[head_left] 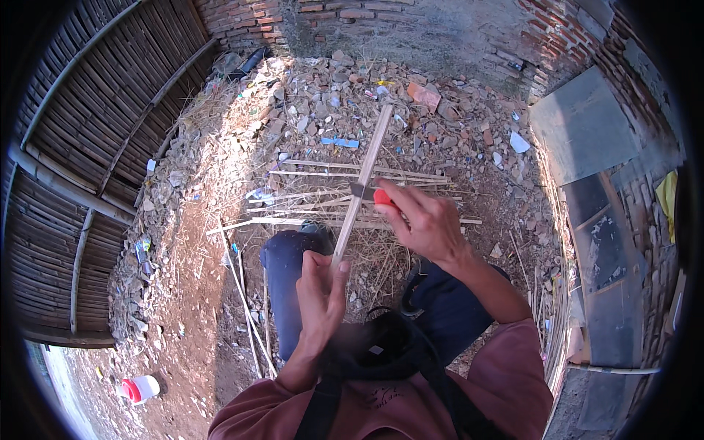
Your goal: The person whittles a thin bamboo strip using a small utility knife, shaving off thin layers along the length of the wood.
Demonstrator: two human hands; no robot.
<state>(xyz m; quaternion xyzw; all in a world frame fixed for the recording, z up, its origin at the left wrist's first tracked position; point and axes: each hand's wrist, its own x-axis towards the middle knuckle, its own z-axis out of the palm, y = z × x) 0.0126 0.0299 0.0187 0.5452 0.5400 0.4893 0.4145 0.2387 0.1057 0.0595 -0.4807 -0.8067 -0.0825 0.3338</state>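
My left hand is closed around the lower end of a long pale bamboo strip, which slants up and away to the right. In my right hand is a knife with a red handle. Its dark blade lies across the strip, touching it around the middle. Beyond my knees, several thin bamboo strips lie crosswise on the ground among dry shavings. More long slivers rest beside my left leg.
Rubble and broken brick cover the ground up to a brick wall. A slatted bamboo wall stands at left. Grey boards lean along the right side. A white tub with a red lid lies at lower left.
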